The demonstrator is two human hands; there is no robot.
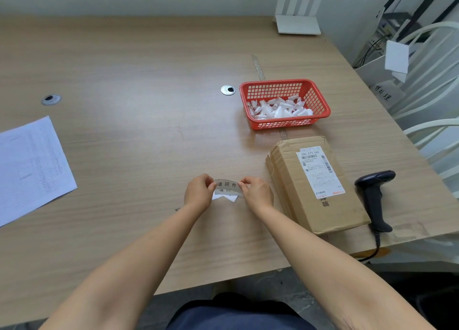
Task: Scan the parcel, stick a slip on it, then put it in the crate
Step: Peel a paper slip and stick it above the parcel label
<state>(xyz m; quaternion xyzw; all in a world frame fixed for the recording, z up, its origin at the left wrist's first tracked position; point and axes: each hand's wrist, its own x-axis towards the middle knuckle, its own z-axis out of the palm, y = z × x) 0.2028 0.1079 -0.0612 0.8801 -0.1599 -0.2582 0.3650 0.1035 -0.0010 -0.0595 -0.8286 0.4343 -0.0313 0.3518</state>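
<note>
Both hands, left hand (198, 193) and right hand (257, 193), pinch the slip (227, 186) by its ends; the parcel (315, 183) lies just right, nearest the right hand, long axis running away.

Brown cardboard parcel (315, 183) flat, label up; printed slip (227, 186) left of it.

light wood desk (139, 64) | sitting on it: cardboard parcel (320, 200), black scanner (375, 195) right beside it, red basket (320, 98) of little white bits, printed sheet (32, 165) way over left
</note>
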